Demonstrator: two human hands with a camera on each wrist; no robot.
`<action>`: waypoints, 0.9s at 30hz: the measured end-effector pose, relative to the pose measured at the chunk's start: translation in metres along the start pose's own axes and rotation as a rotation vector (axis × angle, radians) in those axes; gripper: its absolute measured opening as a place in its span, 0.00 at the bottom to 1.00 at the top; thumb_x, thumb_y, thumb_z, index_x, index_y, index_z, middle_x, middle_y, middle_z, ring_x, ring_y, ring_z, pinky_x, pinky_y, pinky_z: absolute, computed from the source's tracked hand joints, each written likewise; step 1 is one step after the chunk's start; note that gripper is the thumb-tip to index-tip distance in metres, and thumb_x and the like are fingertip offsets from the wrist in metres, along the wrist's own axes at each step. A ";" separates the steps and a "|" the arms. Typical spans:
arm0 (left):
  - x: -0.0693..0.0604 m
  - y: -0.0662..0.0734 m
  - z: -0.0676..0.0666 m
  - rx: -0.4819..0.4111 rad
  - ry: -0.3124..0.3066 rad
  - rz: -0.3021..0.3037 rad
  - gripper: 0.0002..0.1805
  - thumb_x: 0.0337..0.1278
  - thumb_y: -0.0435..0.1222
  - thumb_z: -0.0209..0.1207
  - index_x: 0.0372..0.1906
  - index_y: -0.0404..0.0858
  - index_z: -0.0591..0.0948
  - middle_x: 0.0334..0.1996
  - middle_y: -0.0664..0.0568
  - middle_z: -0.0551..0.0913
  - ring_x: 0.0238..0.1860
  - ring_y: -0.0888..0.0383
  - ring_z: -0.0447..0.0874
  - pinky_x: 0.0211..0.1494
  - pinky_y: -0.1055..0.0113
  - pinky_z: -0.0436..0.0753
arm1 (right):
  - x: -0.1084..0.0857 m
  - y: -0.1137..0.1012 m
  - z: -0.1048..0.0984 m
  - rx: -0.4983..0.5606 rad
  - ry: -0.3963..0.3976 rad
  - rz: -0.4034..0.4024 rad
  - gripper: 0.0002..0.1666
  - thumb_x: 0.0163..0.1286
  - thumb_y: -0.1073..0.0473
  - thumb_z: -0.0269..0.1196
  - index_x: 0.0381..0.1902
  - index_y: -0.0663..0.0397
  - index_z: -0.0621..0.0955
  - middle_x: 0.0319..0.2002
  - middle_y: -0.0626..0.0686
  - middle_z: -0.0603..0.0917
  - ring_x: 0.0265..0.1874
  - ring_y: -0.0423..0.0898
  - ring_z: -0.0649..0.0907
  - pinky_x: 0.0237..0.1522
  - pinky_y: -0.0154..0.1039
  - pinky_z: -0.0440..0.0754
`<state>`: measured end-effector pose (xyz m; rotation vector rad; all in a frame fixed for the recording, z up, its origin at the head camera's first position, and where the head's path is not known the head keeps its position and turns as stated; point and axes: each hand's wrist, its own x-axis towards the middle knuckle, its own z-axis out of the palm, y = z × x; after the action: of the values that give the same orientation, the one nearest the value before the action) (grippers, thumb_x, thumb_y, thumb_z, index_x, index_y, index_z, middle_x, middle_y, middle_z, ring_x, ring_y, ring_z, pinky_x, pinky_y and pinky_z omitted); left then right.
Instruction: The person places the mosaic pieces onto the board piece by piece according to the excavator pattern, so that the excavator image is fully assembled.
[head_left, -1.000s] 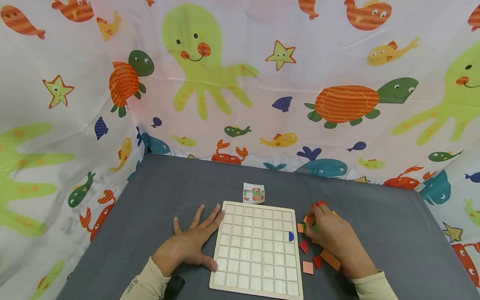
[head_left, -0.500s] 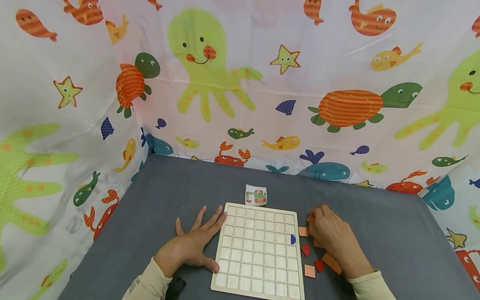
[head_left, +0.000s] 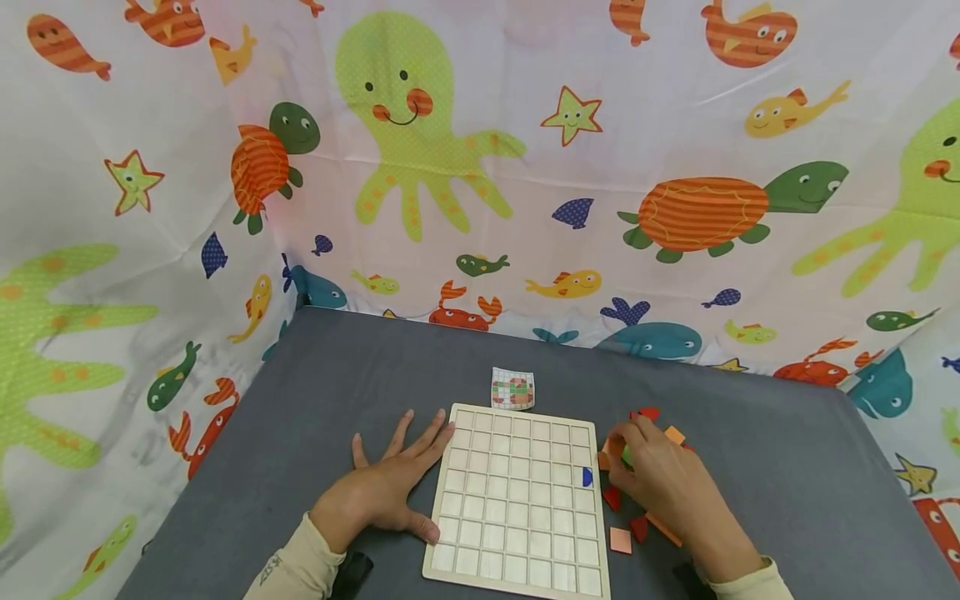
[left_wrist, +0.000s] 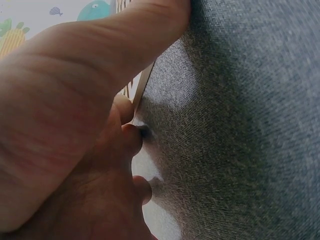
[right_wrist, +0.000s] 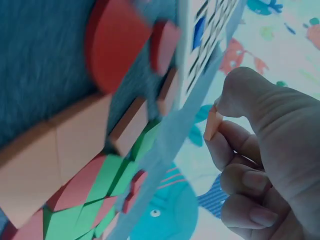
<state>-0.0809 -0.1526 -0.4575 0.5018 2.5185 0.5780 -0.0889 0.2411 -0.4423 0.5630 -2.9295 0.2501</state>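
Observation:
A pale wooden grid board (head_left: 495, 535) lies on the dark grey cloth, with one blue half-round piece (head_left: 587, 477) in a cell near its right edge. My left hand (head_left: 381, 493) lies with fingers spread at the board's left side; its thumb and fingertips touch the edge. Just beyond the right edge, my right hand (head_left: 666, 479) is over a scatter of small pieces. Between thumb and index finger it pinches a small orange tile (right_wrist: 213, 124), seen edge-on in the right wrist view. The other fingers of that hand are curled.
Beside the board lie red quarter-round pieces (right_wrist: 117, 47), orange tiles (right_wrist: 82, 132) and green pieces (right_wrist: 80, 220), partly under the right hand. A square peach tile (head_left: 620, 540) lies nearer. Behind the board sits a small printed pattern card (head_left: 513, 389). A sea-animal curtain (head_left: 465, 150) surrounds the table.
My right hand has drawn back from deeper in the pile and shifted slightly toward the board, its thumb and index finger now showing apart from the pieces. The left hand and board stay put.

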 end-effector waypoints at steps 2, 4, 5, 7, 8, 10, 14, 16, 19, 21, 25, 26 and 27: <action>0.001 -0.001 0.001 0.002 -0.001 0.003 0.77 0.33 0.63 0.80 0.88 0.62 0.43 0.88 0.63 0.34 0.86 0.42 0.21 0.64 0.11 0.24 | -0.004 -0.005 -0.001 -0.007 0.024 -0.032 0.14 0.62 0.58 0.76 0.43 0.50 0.85 0.38 0.48 0.82 0.21 0.34 0.72 0.15 0.29 0.67; 0.001 -0.002 0.002 0.000 0.000 0.007 0.77 0.32 0.63 0.80 0.88 0.62 0.43 0.88 0.63 0.34 0.86 0.42 0.21 0.64 0.11 0.23 | -0.008 -0.010 -0.001 -0.002 0.046 -0.068 0.15 0.61 0.58 0.77 0.44 0.51 0.85 0.40 0.48 0.83 0.23 0.33 0.74 0.16 0.28 0.68; 0.001 -0.002 0.002 -0.002 -0.002 0.009 0.78 0.32 0.63 0.80 0.88 0.62 0.42 0.88 0.63 0.34 0.86 0.42 0.21 0.63 0.11 0.23 | -0.009 -0.012 -0.001 0.001 0.057 -0.087 0.16 0.60 0.58 0.77 0.44 0.51 0.85 0.41 0.47 0.83 0.24 0.33 0.75 0.16 0.27 0.68; 0.002 -0.005 0.003 -0.010 0.000 0.027 0.78 0.33 0.63 0.80 0.88 0.63 0.42 0.88 0.63 0.33 0.86 0.41 0.20 0.62 0.11 0.21 | -0.013 -0.016 -0.002 0.013 0.075 -0.118 0.17 0.59 0.58 0.78 0.44 0.51 0.85 0.42 0.46 0.83 0.26 0.33 0.77 0.17 0.27 0.70; 0.002 -0.005 0.002 -0.016 -0.002 0.029 0.78 0.33 0.64 0.80 0.88 0.63 0.41 0.88 0.63 0.32 0.86 0.41 0.20 0.61 0.11 0.20 | -0.015 -0.017 -0.001 0.023 0.080 -0.132 0.17 0.58 0.58 0.78 0.44 0.51 0.85 0.42 0.46 0.83 0.27 0.32 0.77 0.18 0.26 0.70; 0.002 -0.005 0.002 -0.025 -0.002 0.035 0.77 0.34 0.64 0.79 0.88 0.64 0.40 0.88 0.64 0.31 0.86 0.42 0.19 0.61 0.11 0.19 | -0.018 -0.021 -0.001 0.032 0.079 -0.158 0.18 0.57 0.58 0.79 0.43 0.50 0.85 0.42 0.45 0.83 0.28 0.32 0.78 0.18 0.25 0.70; 0.003 -0.007 0.004 -0.026 0.008 0.048 0.78 0.34 0.66 0.78 0.87 0.65 0.38 0.87 0.65 0.30 0.86 0.41 0.20 0.60 0.11 0.20 | -0.022 -0.027 0.000 0.036 0.019 -0.178 0.22 0.56 0.57 0.82 0.46 0.49 0.83 0.45 0.43 0.81 0.27 0.31 0.75 0.19 0.26 0.71; 0.005 -0.009 0.005 -0.022 0.010 0.056 0.78 0.33 0.66 0.78 0.87 0.65 0.38 0.87 0.65 0.30 0.86 0.41 0.19 0.59 0.10 0.19 | -0.025 -0.030 0.001 0.034 -0.014 -0.188 0.24 0.55 0.56 0.82 0.47 0.48 0.83 0.46 0.44 0.81 0.27 0.31 0.74 0.21 0.27 0.73; 0.003 -0.004 0.002 -0.013 0.006 0.036 0.78 0.34 0.64 0.79 0.88 0.64 0.40 0.88 0.64 0.32 0.86 0.41 0.21 0.61 0.11 0.21 | -0.029 -0.032 0.007 0.028 -0.025 -0.222 0.23 0.57 0.57 0.81 0.47 0.48 0.82 0.44 0.44 0.81 0.27 0.33 0.74 0.21 0.28 0.74; 0.002 -0.002 0.002 -0.003 -0.001 0.021 0.78 0.33 0.63 0.80 0.88 0.62 0.41 0.88 0.63 0.33 0.86 0.41 0.21 0.62 0.11 0.22 | -0.032 -0.033 0.011 0.032 -0.012 -0.250 0.22 0.56 0.58 0.81 0.45 0.48 0.82 0.42 0.43 0.80 0.27 0.33 0.74 0.21 0.28 0.73; -0.001 0.003 -0.001 0.006 -0.004 -0.003 0.78 0.33 0.62 0.80 0.88 0.60 0.43 0.88 0.62 0.34 0.87 0.42 0.23 0.64 0.11 0.25 | -0.035 -0.033 0.015 0.020 0.014 -0.284 0.21 0.55 0.58 0.82 0.43 0.48 0.82 0.40 0.43 0.80 0.26 0.33 0.74 0.20 0.27 0.72; 0.001 -0.001 0.002 0.002 0.002 0.009 0.78 0.32 0.64 0.80 0.88 0.62 0.42 0.88 0.64 0.33 0.86 0.42 0.22 0.63 0.10 0.24 | -0.035 -0.033 0.015 0.017 0.016 -0.285 0.22 0.55 0.58 0.82 0.43 0.47 0.83 0.41 0.43 0.80 0.26 0.33 0.74 0.20 0.26 0.72; 0.001 -0.002 0.002 -0.002 0.003 0.013 0.78 0.32 0.64 0.79 0.88 0.62 0.42 0.88 0.63 0.33 0.86 0.42 0.22 0.63 0.10 0.24 | -0.035 -0.032 0.016 0.011 0.017 -0.286 0.21 0.55 0.58 0.82 0.44 0.47 0.83 0.41 0.43 0.80 0.26 0.33 0.74 0.20 0.26 0.72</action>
<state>-0.0815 -0.1529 -0.4602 0.5173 2.5192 0.5868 -0.0459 0.2210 -0.4596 0.9641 -2.7858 0.2342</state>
